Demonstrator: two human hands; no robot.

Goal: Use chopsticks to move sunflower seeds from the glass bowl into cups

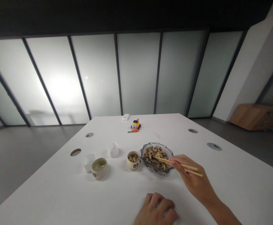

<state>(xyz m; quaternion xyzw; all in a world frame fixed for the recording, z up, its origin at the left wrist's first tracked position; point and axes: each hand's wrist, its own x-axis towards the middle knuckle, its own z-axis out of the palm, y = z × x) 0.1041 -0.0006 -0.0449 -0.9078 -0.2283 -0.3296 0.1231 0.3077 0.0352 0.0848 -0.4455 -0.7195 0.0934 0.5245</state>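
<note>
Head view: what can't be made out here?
- Chopsticks tips: lost among the snacks in the glass bowl; no grasped piece discernible.
- Left hand: cut off by the bottom edge, palm side hidden.
- Right hand: forearm cut off at the bottom edge.
- Toy: too small to identify.
- Left cup: contents unclear.

Wooden chopsticks (177, 164) angled, tips in glass bowl (157, 157) of peanuts.

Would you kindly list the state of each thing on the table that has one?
Glass bowl: full of nuts.
Right cup: holds some nuts.
Left cup: no nuts inside.
Chopsticks: held, tips over glass bowl.
Right hand: gripping chopsticks.
Left hand: resting on table.
</note>
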